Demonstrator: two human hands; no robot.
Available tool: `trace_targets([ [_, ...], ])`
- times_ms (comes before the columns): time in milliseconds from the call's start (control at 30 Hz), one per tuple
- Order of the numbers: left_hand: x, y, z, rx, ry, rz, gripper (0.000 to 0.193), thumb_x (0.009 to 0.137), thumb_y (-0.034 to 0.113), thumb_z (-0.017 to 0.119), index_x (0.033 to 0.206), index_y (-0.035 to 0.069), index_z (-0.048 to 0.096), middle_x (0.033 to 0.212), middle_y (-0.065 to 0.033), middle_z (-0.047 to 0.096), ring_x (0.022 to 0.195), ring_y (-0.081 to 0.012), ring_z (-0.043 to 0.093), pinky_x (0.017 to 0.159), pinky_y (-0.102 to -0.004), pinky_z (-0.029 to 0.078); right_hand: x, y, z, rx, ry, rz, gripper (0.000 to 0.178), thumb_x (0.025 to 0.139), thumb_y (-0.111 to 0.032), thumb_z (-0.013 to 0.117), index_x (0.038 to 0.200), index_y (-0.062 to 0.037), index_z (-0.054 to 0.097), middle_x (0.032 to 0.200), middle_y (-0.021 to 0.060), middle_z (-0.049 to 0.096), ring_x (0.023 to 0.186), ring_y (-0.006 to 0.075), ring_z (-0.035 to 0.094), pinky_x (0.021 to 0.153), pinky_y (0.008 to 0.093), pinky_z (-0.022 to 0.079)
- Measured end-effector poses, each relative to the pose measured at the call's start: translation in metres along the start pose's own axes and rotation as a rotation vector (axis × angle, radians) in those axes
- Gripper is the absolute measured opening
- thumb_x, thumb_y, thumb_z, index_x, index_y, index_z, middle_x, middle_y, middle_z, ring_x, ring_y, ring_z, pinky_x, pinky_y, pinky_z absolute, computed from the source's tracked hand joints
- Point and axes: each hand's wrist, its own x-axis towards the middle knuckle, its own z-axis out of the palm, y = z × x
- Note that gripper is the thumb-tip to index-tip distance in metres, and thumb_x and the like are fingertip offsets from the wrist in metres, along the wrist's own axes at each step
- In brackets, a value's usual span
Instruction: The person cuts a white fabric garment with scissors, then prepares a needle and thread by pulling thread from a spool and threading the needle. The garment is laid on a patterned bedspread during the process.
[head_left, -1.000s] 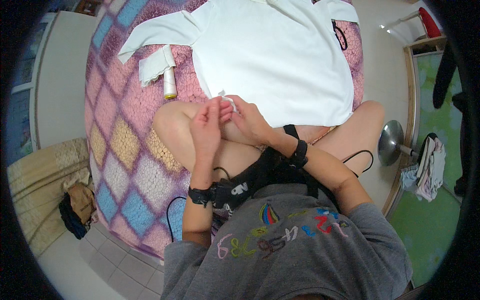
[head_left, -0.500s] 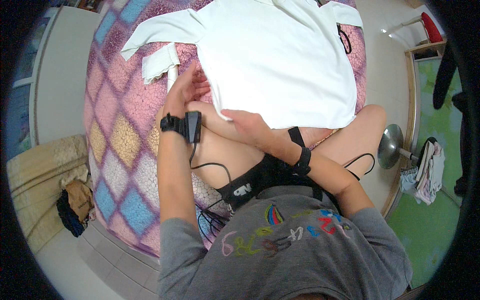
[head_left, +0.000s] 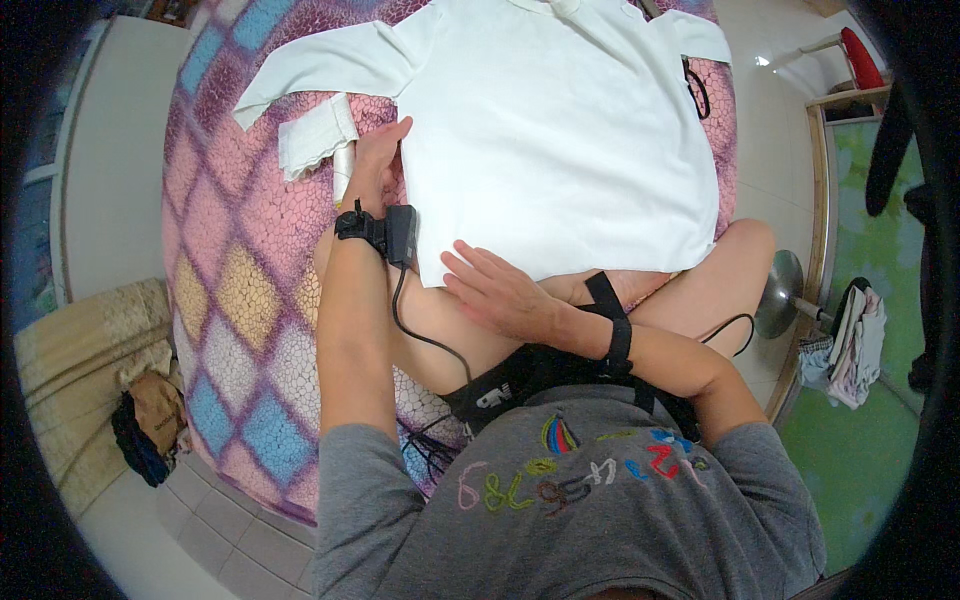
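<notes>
Shirt (head_left: 560,150) lengthwise, hem (head_left: 640,261) near, neckline (head_left: 562,7) away

Head cam: L fisheye of pair, looks down over wearer's grey tee (head_left: 470,555), v. close, to bedcover (head_left: 245,275) beyond.

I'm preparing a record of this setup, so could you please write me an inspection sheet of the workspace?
Surface: bed cover with multicoloured diamonds, beneath the work.
Job's things: white long-sleeved garment spread out; white lace-edged cloth overlapping a pale spool, left of the garment.
Clutter: black looped object by the garment's right side, partly hidden.
Grips: left grip at the garment's left edge, hold unclear; right grip open, fingers spread at its lower left corner.
Cables: black cable from the left wrist device to the lap; tangled cables beside the waist.
Surroundings: brown bag at left; clothes at right.
</notes>
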Motion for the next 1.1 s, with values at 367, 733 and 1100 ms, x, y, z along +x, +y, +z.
trace_targets([
  [367,-0.068,0.025,0.005,0.062,-0.359,-0.069,0.033,0.086,0.028,0.062,0.098,-0.003,0.058,0.083,-0.0082,0.063,0.063,-0.0148,0.059,0.051,-0.0271,0.049,0.002,0.001,0.002,-0.038,-0.001,0.007,0.037,0.077,-0.015,0.052,0.109,0.0036,0.052,0.127,0.0196,0.045,0.121,0.0364,0.041,0.097,0.0433,0.039],
  [733,-0.056,0.017,-0.067,0.488,0.174,0.183,0.034,0.082,0.024,0.063,0.108,0.003,0.056,0.091,-0.0098,0.062,0.077,-0.0214,0.062,0.062,-0.0312,0.051,0.005,-0.005,-0.010,-0.109,-0.073,-0.015,0.038,0.077,-0.015,0.051,0.111,0.0042,0.052,0.128,0.0201,0.044,0.120,0.0371,0.040,0.097,0.0440,0.038],
  [1100,-0.011,0.022,-0.132,0.934,0.358,0.285,0.049,0.070,0.015,0.065,0.117,0.006,0.053,0.117,-0.0192,0.054,0.110,-0.0338,0.049,0.091,-0.0401,0.042,0.003,-0.002,-0.001,-0.060,-0.051,0.033,0.037,0.078,-0.014,0.051,0.112,0.0027,0.051,0.129,0.0194,0.043,0.122,0.0355,0.039,0.097,0.0438,0.039],
])
